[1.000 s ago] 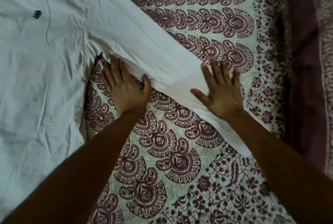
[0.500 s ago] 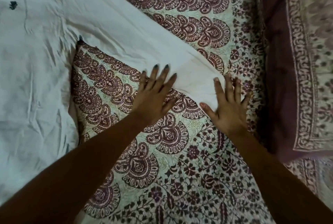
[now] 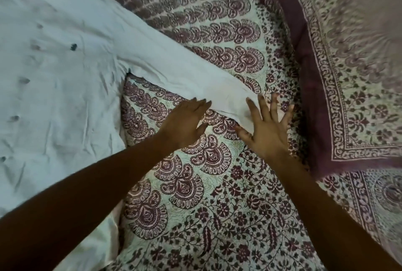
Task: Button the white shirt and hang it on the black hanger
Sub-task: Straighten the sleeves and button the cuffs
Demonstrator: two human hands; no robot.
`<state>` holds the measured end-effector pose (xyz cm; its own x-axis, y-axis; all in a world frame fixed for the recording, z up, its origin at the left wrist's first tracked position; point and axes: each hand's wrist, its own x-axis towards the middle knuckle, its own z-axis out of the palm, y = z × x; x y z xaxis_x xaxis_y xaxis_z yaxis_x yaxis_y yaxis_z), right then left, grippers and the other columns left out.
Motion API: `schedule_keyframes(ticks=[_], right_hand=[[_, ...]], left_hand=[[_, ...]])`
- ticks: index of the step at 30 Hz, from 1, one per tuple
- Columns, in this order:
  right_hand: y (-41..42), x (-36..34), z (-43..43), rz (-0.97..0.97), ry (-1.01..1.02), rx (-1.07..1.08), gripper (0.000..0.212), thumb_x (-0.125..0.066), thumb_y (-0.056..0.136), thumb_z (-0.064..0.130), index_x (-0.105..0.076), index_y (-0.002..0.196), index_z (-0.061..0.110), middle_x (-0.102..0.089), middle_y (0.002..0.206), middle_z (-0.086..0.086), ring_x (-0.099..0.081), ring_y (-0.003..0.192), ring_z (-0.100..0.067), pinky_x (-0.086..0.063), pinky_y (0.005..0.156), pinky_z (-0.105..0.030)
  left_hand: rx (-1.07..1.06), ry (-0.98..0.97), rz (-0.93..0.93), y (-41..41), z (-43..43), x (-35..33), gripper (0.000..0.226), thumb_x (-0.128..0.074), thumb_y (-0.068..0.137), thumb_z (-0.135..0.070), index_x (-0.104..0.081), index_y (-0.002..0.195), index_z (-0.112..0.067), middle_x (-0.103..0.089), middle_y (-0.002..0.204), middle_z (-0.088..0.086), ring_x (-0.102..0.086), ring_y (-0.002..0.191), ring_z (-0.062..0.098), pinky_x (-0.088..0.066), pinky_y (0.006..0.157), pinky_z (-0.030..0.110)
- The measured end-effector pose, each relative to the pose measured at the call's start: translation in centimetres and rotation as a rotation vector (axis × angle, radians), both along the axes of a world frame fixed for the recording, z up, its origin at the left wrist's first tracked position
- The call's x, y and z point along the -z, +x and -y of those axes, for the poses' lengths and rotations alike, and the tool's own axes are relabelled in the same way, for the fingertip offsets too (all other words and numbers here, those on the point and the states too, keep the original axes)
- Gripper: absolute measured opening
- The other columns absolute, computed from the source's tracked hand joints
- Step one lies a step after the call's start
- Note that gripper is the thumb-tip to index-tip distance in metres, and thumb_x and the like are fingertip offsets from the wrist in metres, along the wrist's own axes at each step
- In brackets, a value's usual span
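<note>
Below, in the head view, both bare forearms come up from the lower edge, the left from 7 o'clock and the right from 5 o'clock, converging toward the centre of the frame.

The left hand (image 3: pixel 185 124) lies palm down just left of centre, fingers straight and held together, pointing to 1 o'clock. Its fingertips touch the near edge of the sleeve (image 3: pixel 185 74), and the thumb rests on the bedspread (image 3: pixel 217 205). It grasps nothing.

The right hand (image 3: pixel 266 131) is flat just right of centre with the fingers fanned wide toward 12 o'clock. The index finger presses on the cuff end of the sleeve; the other fingers and the palm lie on the printed cloth beside it. It too is released, holding nothing.

The white shirt (image 3: pixel 61 96) is spread flat on the bedspread and fills the 9 o'clock side. Its sleeve runs from the shoulder toward 4 o'clock and ends between the two hands. A row of small dark spots (image 3: pixel 14 118) runs down the shirt near the left edge, too blurred to read. A patterned pillow (image 3: pixel 348 74) with a maroon border lies at 2 o'clock, beside the right hand.
</note>
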<state>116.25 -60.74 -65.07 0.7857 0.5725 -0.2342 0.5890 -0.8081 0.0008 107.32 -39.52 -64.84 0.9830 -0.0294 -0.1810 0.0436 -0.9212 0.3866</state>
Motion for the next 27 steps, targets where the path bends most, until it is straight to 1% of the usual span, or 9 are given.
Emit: schedule_keyframes(ticks=[3,5,8,11,13,15,18,23,27], right_hand=[[-2.5,-3.5,-2.0,-0.002,0.088,-0.06,0.086,-0.007,0.078,0.071,0.001,0.149,0.024,0.005,0.158,-0.008,0.021,0.142,-0.028,0.02,0.108,-0.055],[-4.3,-5.5,-3.6,-0.006,0.154,-0.111,0.084,-0.011,0.08,0.07,0.002,0.149,0.024,0.001,0.158,-0.008,0.018,0.143,-0.028,0.016,0.111,-0.053],[-8.5,-9.6,-7.2,-0.002,0.321,-0.199,0.079,-0.026,0.083,0.064,-0.009,0.149,0.024,-0.015,0.157,-0.008,0.005,0.145,-0.026,0.008,0.115,-0.051],[-12.9,-13.5,-10.8,-0.011,0.44,-0.22,0.075,-0.033,0.084,0.059,-0.018,0.148,0.023,-0.023,0.155,-0.006,-0.003,0.146,-0.025,0.002,0.115,-0.046],[-16.4,-16.3,-13.3,-0.008,0.527,-0.234,0.07,-0.04,0.085,0.052,-0.022,0.147,0.022,-0.027,0.153,-0.005,-0.007,0.146,-0.024,-0.003,0.116,-0.047],[-20.0,-19.2,-15.7,-0.018,0.595,-0.232,0.069,-0.046,0.084,0.045,-0.026,0.146,0.022,-0.03,0.151,-0.005,-0.009,0.145,-0.025,-0.007,0.117,-0.047],[-24.7,-23.1,-18.8,-0.042,0.683,-0.239,0.067,-0.049,0.082,0.042,-0.031,0.144,0.02,-0.036,0.148,-0.005,-0.013,0.144,-0.026,-0.012,0.116,-0.048],[-31.1,-27.8,-23.9,-0.002,0.761,-0.313,0.062,-0.052,0.083,0.039,-0.04,0.14,0.017,-0.043,0.143,-0.006,-0.021,0.142,-0.03,-0.02,0.114,-0.049],[-34.4,-30.4,-27.8,0.0,0.789,-0.366,0.059,-0.055,0.083,0.037,-0.043,0.137,0.017,-0.045,0.142,-0.005,-0.024,0.141,-0.03,-0.023,0.113,-0.049]], left_hand=[[-0.019,-0.018,0.037,-2.2,-1.5,-4.2,0.054,-0.048,0.092,-0.03,-0.034,0.142,-0.016,-0.048,0.139,0.01,-0.045,0.126,0.028,-0.04,0.103,0.037],[-0.018,-0.029,0.054,-3.7,-2.6,-6.7,0.053,-0.044,0.09,-0.033,-0.039,0.14,-0.017,-0.054,0.133,0.011,-0.051,0.12,0.028,-0.046,0.096,0.04],[-0.073,-0.021,0.125,-7.7,-4.7,-11.3,0.048,-0.049,0.092,-0.031,-0.042,0.138,-0.02,-0.053,0.136,0.007,-0.05,0.123,0.025,-0.044,0.099,0.035],[-0.134,0.012,0.194,-12.5,-6.8,-15.9,0.046,-0.048,0.093,-0.032,-0.041,0.139,-0.023,-0.049,0.139,0.001,-0.046,0.127,0.02,-0.039,0.099,0.028],[-0.188,0.026,0.251,-16.8,-8.7,-18.9,0.045,-0.048,0.093,-0.033,-0.044,0.136,-0.024,-0.052,0.137,0.001,-0.049,0.124,0.02,-0.041,0.096,0.027],[-0.239,0.023,0.293,-21.2,-10.5,-21.7,0.047,-0.045,0.089,-0.038,-0.048,0.134,-0.023,-0.057,0.132,0.002,-0.054,0.119,0.023,-0.044,0.094,0.03],[-0.317,0.004,0.345,-27.0,-13.3,-25.1,0.05,-0.042,0.085,-0.039,-0.053,0.13,-0.02,-0.06,0.128,0.003,-0.057,0.114,0.024,-0.047,0.093,0.033],[-0.413,0.013,0.436,-34.6,-18.3,-30.9,0.05,-0.04,0.086,-0.042,-0.053,0.13,-0.022,-0.057,0.131,-0.001,-0.055,0.118,0.021,-0.043,0.095,0.028],[-0.46,0.0,0.478,-38.1,-22.4,-34.1,0.04,-0.049,0.093,-0.035,-0.051,0.131,-0.023,-0.055,0.133,-0.002,-0.052,0.121,0.02,-0.045,0.098,0.035]])
